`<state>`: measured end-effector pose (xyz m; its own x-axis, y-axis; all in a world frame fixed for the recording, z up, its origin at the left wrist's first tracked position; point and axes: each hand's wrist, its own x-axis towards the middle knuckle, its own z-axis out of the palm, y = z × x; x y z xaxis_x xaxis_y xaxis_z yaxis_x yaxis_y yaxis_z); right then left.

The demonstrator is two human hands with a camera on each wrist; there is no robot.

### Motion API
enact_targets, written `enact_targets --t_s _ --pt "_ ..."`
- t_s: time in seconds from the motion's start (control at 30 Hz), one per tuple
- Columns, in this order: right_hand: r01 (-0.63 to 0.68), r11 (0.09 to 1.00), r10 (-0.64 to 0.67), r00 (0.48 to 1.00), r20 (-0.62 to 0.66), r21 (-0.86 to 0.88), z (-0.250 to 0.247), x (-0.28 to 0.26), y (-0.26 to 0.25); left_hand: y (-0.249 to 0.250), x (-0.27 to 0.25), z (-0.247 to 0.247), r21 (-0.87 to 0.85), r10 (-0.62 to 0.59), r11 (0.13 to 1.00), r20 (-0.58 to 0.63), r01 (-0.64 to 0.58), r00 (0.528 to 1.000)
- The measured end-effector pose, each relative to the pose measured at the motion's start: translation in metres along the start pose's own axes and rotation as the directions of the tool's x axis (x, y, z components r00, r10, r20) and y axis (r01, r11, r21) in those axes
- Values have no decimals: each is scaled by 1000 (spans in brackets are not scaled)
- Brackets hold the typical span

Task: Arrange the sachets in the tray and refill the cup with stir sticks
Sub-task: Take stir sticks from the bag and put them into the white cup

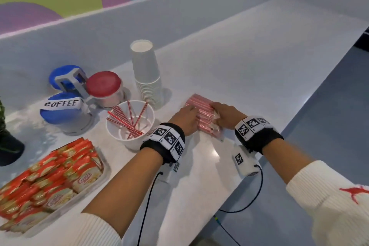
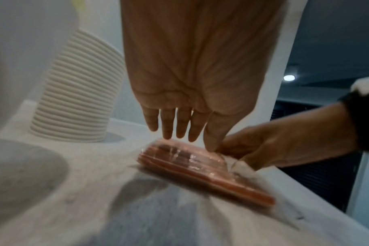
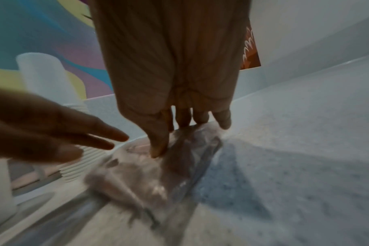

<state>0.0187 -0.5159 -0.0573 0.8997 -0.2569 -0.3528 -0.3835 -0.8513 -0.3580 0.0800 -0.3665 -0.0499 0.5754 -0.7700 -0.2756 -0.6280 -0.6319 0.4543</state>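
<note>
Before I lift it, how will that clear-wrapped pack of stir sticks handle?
The pack of stir sticks looks light and fairly stiff along its length, since the sticks lie packed parallel. Its glossy clear wrap is probably slippery, and the loose end near the right hand looks crinkled and floppy. Lying flat between both hands, left hand too, it seems unlikely to roll.

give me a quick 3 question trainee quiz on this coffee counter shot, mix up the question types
1. True or false: the packet of stir sticks lies on the counter, with both hands at it.
2. Multiple choice: the sachets are A) piled in the tray, B) inside the white cup, C) stacked on the paper cups.
3. Fill in: the word on the blue-lidded jar reads ____.

Key: 1 true, the left hand and right hand are on it. 2 A. 3 COFFEE.
</note>
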Motion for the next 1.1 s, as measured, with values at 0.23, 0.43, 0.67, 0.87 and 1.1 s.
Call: enact_targets --t_s 0.23,0.43,0.67,0.87,1.1 --pt "6 995 -17 994 108 97 -2 -32 -1 -12 9 25 217 7 976 93 -27 996" --pt "-12 976 79 948 -307 215 15 -51 -1 -13 1 34 183 5 983 41 -12 999" --pt "62 997 -57 993 -106 40 36 -79 -12 -15 -18 41 153 -10 988 28 6 1000" --pt "29 999 -39 970 -241 -46 47 -81 -17 -19 -31 43 164 7 986 41 -13 999" --pt "-37 973 121 922 -367 227 45 -80 -16 -21 -32 42 179 15 983 60 -26 998"
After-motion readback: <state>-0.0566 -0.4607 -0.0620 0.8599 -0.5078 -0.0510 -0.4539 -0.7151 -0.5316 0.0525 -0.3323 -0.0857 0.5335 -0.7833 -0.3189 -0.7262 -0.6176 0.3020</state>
